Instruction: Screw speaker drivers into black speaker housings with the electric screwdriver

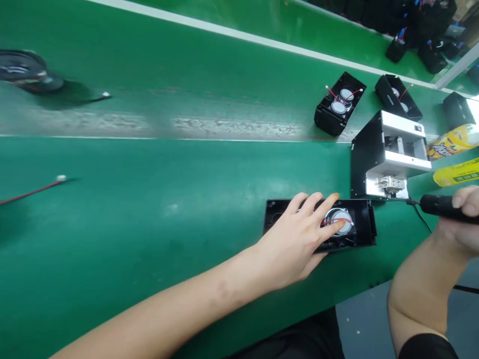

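My left hand point(299, 234) rests over a black speaker housing point(362, 224) on the green table. Its fingers spread across the open top and the thumb lies along the near side, steadying the housing. Round speaker drivers and a thin red wire show inside, partly hidden by the fingers. At the right edge my right hand point(466, 217) is wrapped round a black corded handle point(436, 204), which looks like an electric screwdriver. Its cable leaves the left end; the other end is out of view. Just beyond stands a black and silver screw feeder point(368, 159).
Two more open speaker housings, one nearer point(340, 107) and one farther right point(400, 99), lie behind the feeder. A yellow bottle point(454, 142) and a yellow tube point(456, 172) are at right. Wires with white plugs point(61, 178) lie at left, near a blurred black object point(26, 72).
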The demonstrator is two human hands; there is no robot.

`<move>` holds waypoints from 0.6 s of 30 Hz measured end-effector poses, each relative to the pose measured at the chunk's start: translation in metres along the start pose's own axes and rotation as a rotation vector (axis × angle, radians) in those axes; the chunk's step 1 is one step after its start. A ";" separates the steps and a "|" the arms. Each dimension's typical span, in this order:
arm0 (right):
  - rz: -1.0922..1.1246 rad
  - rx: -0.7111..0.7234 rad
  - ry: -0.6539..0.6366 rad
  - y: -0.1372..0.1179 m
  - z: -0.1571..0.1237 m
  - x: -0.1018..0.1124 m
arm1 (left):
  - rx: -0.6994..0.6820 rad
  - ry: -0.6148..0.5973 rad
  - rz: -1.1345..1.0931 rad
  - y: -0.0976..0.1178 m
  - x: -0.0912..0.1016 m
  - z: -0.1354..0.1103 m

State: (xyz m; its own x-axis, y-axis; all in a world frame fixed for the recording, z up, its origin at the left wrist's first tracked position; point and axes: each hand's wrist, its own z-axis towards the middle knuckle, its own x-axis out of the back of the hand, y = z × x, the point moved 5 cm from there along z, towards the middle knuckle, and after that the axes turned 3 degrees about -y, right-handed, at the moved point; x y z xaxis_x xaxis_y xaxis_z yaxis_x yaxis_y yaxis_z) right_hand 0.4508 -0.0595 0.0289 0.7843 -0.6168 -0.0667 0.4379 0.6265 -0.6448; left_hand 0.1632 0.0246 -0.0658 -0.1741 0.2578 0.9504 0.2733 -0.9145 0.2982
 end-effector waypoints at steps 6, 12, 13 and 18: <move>0.014 0.088 -0.002 0.015 0.005 -0.051 | 0.001 -0.017 0.002 -0.001 0.002 0.001; 0.055 -0.014 0.034 0.014 -0.008 -0.045 | 0.000 -0.039 0.015 -0.001 0.004 0.001; 0.050 0.013 0.063 0.012 -0.008 -0.043 | -0.001 -0.040 0.015 -0.001 0.004 0.001; 0.038 0.064 0.048 0.014 -0.007 -0.047 | 0.011 -0.047 0.008 -0.003 0.003 -0.001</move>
State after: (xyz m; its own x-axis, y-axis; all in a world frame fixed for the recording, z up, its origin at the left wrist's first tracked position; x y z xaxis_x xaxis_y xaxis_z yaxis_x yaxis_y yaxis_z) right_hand 0.4169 -0.0255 0.0175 0.7796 -0.6132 -0.1272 0.4369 0.6781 -0.5911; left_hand 0.1608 0.0280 -0.0642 -0.1273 0.2650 0.9558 0.2848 -0.9133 0.2912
